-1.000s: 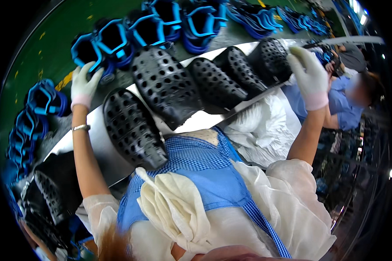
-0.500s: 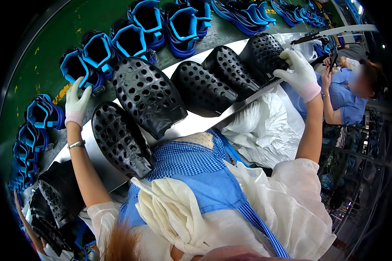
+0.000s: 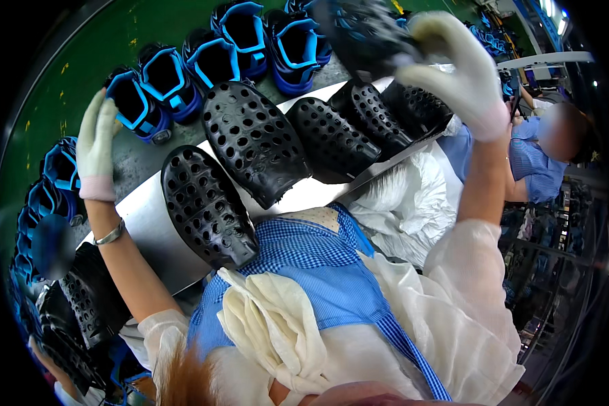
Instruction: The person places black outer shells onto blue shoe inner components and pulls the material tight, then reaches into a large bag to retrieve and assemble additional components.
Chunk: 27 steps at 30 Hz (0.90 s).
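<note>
My right hand (image 3: 463, 74), in a white glove, is raised at the upper right with thumb and fingers closed on a black perforated shoe insert (image 3: 362, 37), which is smeared by motion. My gloved left hand (image 3: 97, 145) has its fingers stretched out beside a blue and black shoe (image 3: 134, 105); whether the fingertips touch it I cannot tell. Stacked black inserts (image 3: 416, 108) lie below my right hand. Between my hands, other perforated inserts, such as the large one (image 3: 250, 139) and the one nearest my left arm (image 3: 206, 206), rest on a shiny metal ledge (image 3: 139, 223).
More blue and black shoes (image 3: 240, 37) line the green surface (image 3: 68, 68) beyond the ledge. Crumpled white plastic (image 3: 409, 203) hangs at the right. A co-worker in a blue shirt (image 3: 538, 159) is at the far right. More black inserts (image 3: 91, 298) stand at the lower left.
My right hand has lifted an insert off the right stack and carried it up and forward. My left hand has shifted slightly left, away from the shoe opening.
</note>
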Tool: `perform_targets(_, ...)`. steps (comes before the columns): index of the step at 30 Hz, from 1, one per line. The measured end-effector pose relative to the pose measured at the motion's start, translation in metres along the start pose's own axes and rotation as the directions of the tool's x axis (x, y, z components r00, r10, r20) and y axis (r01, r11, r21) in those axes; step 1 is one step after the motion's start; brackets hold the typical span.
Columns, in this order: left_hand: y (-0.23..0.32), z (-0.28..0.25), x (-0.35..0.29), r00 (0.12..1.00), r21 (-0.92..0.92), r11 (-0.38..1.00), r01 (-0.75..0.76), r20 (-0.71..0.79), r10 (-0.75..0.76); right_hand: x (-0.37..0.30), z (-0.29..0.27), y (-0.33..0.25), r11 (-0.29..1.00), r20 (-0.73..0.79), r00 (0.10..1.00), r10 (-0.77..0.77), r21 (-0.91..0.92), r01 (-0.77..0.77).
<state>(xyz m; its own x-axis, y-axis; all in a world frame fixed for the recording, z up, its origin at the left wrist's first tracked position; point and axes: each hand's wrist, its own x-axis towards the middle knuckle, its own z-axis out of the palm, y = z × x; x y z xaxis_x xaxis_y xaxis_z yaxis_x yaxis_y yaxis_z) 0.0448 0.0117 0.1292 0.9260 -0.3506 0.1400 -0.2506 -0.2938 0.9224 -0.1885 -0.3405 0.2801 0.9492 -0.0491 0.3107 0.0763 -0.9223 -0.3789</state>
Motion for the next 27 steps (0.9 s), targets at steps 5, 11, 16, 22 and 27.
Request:
perform_targets(5,0.045,-0.011,-0.020,0.976,-0.794,0.585,0.162,0.218,0.027,0.103,0.055,-0.106,0.973,0.291,0.946,-0.145,0.213,0.084)
perform_targets(11,0.045,-0.014,-0.014,0.990,-0.857,0.515,0.013,-0.061,-0.126,0.148,0.160,-0.116,0.895,0.195,0.890,-0.411,0.269,0.355)
perform_targets(16,0.024,-0.010,-0.014,0.910,-0.792,0.582,-0.185,-0.362,-0.203,0.159,0.194,-0.140,0.917,0.343,0.861,-0.375,0.271,0.292)
perform_targets(22,0.009,-0.021,-0.014,0.862,-0.809,0.575,-0.122,-0.374,-0.343,0.169,0.210,-0.156,0.920,0.331,0.870,-0.366,0.271,0.284)
perform_targets(27,-0.024,-0.020,-0.020,0.863,-0.665,0.744,0.063,-0.339,-0.375,0.174,0.221,-0.159,0.947,0.403,0.858,-0.318,0.174,0.270)
